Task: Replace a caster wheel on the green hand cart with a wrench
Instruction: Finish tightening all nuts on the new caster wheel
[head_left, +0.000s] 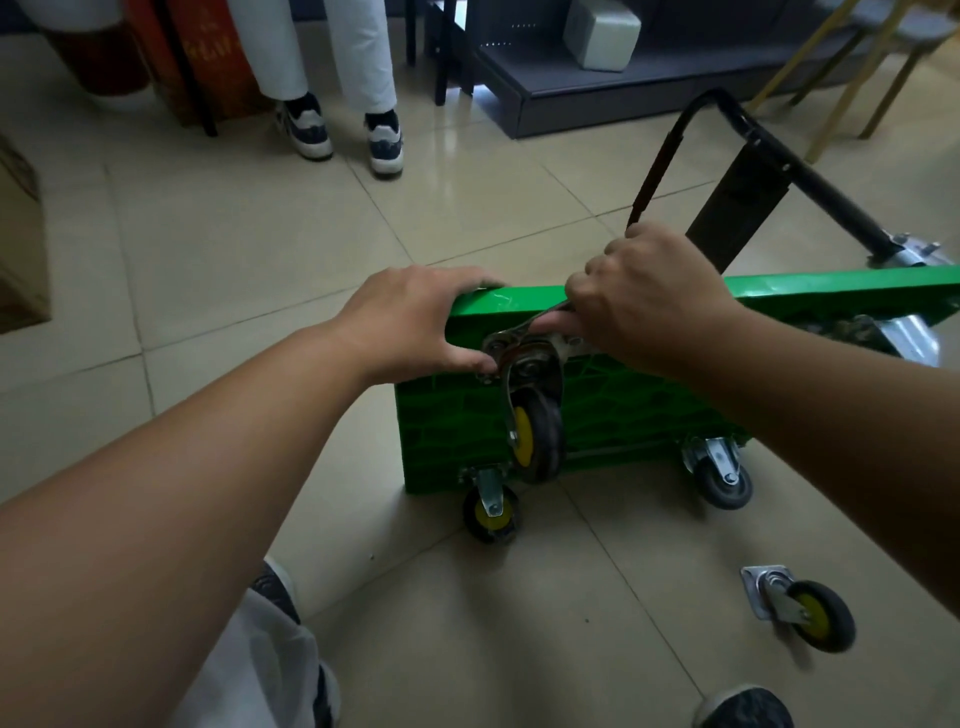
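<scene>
The green hand cart (623, 410) stands on its long edge on the tiled floor (234, 234) at the middle of the view, its ribbed underside facing the camera and its black handle (743, 171) reaching away toward 1 o'clock. The left grip (415, 322), a bare hand, holds the cart's upper corner, its fingers curled over the top edge and its thumb against the underside beside the mounting plate. The right grip (644, 306) is wrapped round the shaft of the wrench (524, 327), whose head sits on a bolt at the plate's 10 o'clock corner. Below that plate hangs the caster wheel (535, 431), black with a yellow hub. Two more casters sit at the cart's lower edge: a yellow-hubbed one (491, 512) at 6 o'clock and a grey one (722, 473) at 4 o'clock. A loose caster (800, 608) lies on the floor toward 5 o'clock, well apart from the cart. At 11 o'clock stand another person's legs (337, 78) in white trousers, and a cardboard box (15, 244) sits at 9 o'clock.
</scene>
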